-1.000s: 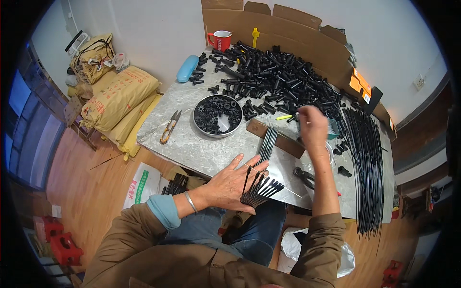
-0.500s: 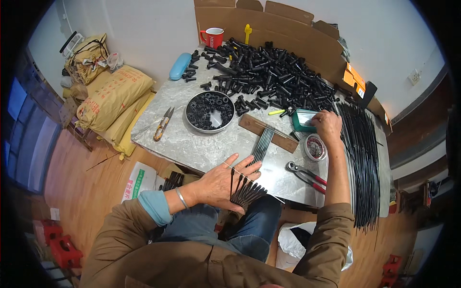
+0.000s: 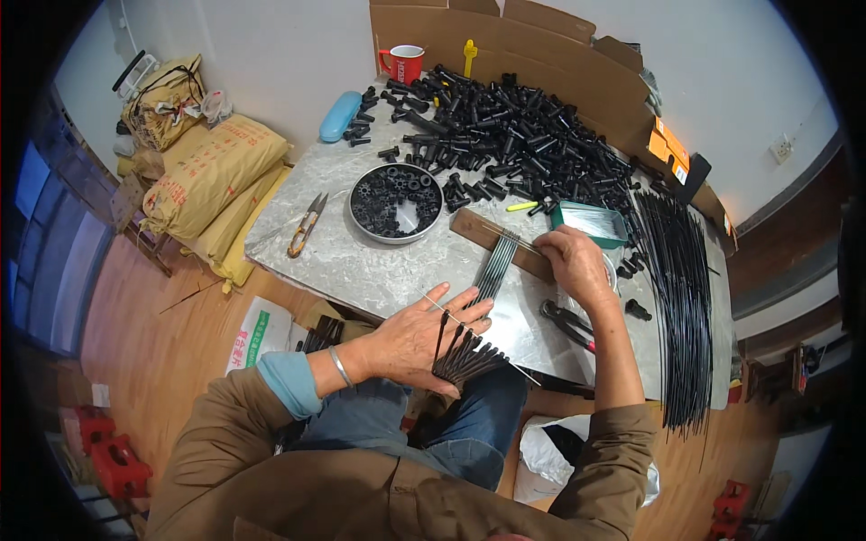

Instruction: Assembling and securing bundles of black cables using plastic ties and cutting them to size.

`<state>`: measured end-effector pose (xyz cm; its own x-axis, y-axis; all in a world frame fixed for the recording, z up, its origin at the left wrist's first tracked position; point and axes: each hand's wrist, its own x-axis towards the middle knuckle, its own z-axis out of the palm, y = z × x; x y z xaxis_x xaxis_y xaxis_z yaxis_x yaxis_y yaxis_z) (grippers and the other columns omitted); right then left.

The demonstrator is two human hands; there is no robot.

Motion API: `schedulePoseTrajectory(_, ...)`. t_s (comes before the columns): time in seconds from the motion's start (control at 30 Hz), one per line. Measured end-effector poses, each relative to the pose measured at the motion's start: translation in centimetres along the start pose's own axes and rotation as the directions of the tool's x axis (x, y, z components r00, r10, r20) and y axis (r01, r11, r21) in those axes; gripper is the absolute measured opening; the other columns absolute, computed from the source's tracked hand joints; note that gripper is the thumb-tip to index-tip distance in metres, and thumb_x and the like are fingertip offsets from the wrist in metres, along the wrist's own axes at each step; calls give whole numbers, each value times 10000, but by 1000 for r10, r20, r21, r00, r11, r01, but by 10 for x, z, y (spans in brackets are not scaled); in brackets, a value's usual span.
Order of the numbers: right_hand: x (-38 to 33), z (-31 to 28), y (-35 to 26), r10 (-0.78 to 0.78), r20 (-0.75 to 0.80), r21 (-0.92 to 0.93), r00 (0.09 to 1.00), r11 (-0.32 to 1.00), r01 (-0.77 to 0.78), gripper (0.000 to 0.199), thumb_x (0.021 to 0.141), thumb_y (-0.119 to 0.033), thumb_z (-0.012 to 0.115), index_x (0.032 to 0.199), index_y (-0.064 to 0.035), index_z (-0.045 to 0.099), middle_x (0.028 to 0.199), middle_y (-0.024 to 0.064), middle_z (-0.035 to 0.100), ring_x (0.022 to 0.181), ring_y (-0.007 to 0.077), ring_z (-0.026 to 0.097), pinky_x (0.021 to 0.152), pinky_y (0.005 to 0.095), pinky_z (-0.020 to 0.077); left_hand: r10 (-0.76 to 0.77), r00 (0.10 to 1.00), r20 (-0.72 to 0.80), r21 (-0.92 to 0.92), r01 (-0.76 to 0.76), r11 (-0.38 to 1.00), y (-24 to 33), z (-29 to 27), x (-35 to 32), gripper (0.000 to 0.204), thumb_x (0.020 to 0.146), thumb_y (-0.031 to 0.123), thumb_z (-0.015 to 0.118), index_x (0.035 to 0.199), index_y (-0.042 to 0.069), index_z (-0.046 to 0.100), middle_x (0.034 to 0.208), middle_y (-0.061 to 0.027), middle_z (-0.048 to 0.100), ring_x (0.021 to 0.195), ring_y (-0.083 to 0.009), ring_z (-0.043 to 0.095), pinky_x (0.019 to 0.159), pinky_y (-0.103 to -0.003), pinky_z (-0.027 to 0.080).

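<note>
My left hand [image 3: 410, 343] lies flat with fingers spread over a fan of thin dark rods [image 3: 469, 361], near the table's front edge. A thin pale rod crosses under its fingers through the fan's upper ends. Beyond the fingertips, a row of thin grey-green rods [image 3: 496, 270] reaches up to a brown wooden block [image 3: 474, 228]. My right hand [image 3: 579, 269] is closed in a pinch at the block's right end; what its fingertips hold is too small to make out. Behind it stands a green box [image 3: 588, 224] of thin metal pins. A small round tub is mostly hidden by this hand.
Pliers [image 3: 564, 323] lie partly behind my right forearm. A round tin [image 3: 397, 236] of small black parts and snips [image 3: 307, 225] are on the left. Black bolt-like parts [image 3: 523, 135] are heaped at the back; long black rods [image 3: 677, 307] line the right side.
My right hand has come out of the green box and moved left and nearer, to the wooden block's right end. It now covers most of the round tub. My left hand stays in place.
</note>
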<state>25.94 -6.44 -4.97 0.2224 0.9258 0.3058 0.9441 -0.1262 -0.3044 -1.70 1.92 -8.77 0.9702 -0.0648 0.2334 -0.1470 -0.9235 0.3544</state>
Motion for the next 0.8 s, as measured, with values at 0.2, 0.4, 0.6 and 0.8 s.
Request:
schedulePoseTrajectory(0.2,1,3,-1,100,64,98,993,990,-106,140,822,-60,619,931,-55,707,849,106,641,824,285,623,745,358,479,2,1000,-9,12,-2,1000,0,0,-1,970,633,575,747,1369,36,418,1507,-139,293,1417,-325,229,1138,-527,183)
schedulePoseTrajectory(0.4,2,5,-3,134,71,130,988,981,-143,148,831,-62,610,946,-48,704,858,110,639,812,273,621,738,352,472,-23,999,24,45,22,999,2,-3,0,986,660,610,727,1406,71,373,1524,-126,283,1427,-297,234,1154,-496,167)
schedulePoseTrajectory(0.6,2,6,0,149,72,133,986,978,-158,154,831,-60,604,949,-49,703,857,115,638,813,275,619,733,357,469,-19,1000,9,39,18,999,1,-1,-1,996,647,601,741,1407,75,370,1525,-126,279,1429,-292,228,1156,-492,164)
schedulePoseTrajectory(0.8,3,6,0,135,77,118,988,982,-144,154,827,-65,606,947,-50,702,847,115,634,805,281,614,727,363,465,-22,1000,16,48,21,999,1,0,0,1016,642,611,739,1417,79,354,1527,-123,276,1430,-292,227,1157,-489,164)
